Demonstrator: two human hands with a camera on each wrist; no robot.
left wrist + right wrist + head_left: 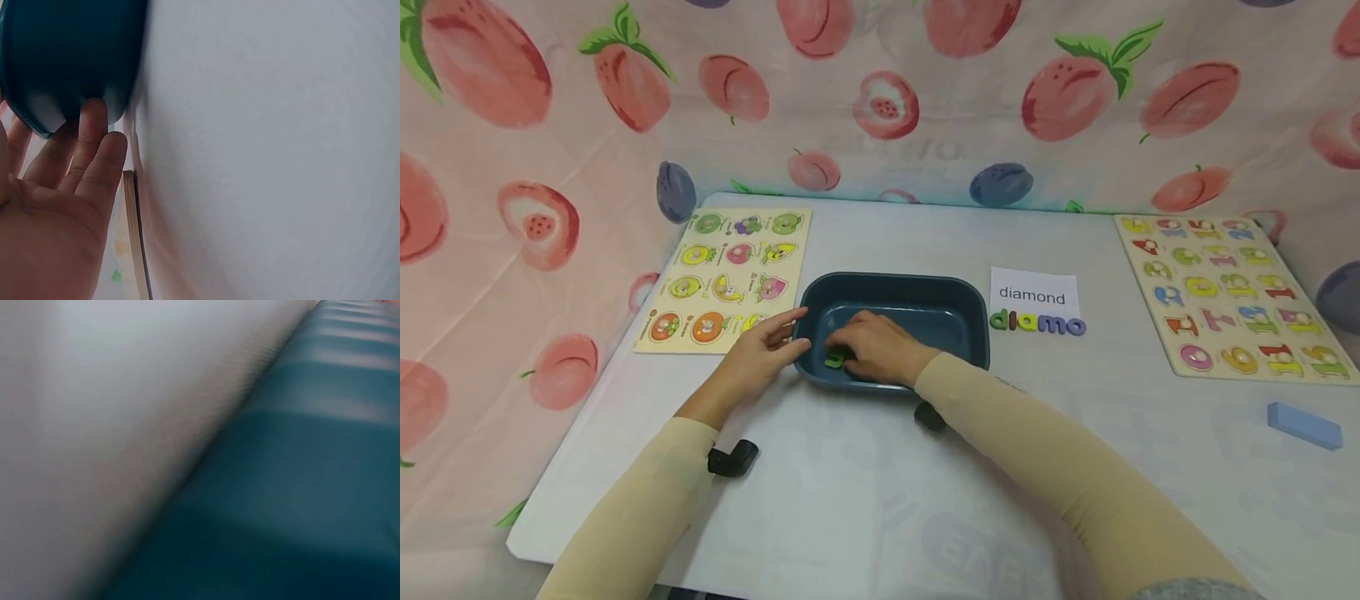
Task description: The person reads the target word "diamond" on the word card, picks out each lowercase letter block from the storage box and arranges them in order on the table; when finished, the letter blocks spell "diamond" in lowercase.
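A dark blue rectangular tray [891, 287] stands on the table in the head view. My left hand [752, 358] is at its left end, thumb by the rim; in the left wrist view its extended fingers [94, 125] touch the tray's outer wall [75, 56]. Reaching over the front rim, my right hand [880, 343] bends down into the tray. Its curled fingers pinch a small green letter [833, 362] near the left front corner, partly covered by the hand. In the right wrist view only the tray's outer side [300, 481] and the table show; that hand is out of sight.
Right of the tray, a card reading "diamond" [1033, 292] lies above coloured letters spelling "diamo" [1037, 322]. A fruit puzzle board [673, 337] lies left, a number puzzle board [1161, 346] right. A blue block [1303, 425] rests near the right side.
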